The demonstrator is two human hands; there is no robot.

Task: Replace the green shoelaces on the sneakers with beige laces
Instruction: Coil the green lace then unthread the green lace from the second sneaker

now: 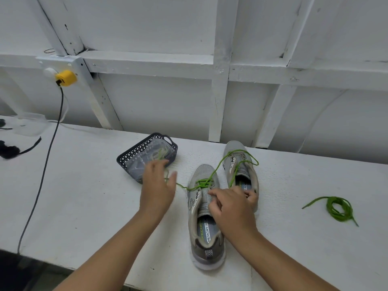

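Observation:
Two grey sneakers stand on the white table. The near sneaker has a green lace in its lower eyelets only. One loose strand loops over the far sneaker; the other runs left to my left hand. That hand hovers with straight fingers at the near corner of a dark basket, the strand passing between thumb and fingers. My right hand has its fingers curled on the near sneaker's tongue and eyelet edge. In the basket lies a clear bag with beige laces. A second green lace lies coiled at the right.
A black cable runs from a yellow plug on the wall across the table's left side. A clear plastic tub and black cords sit at the far left. The white framed wall stands close behind the table.

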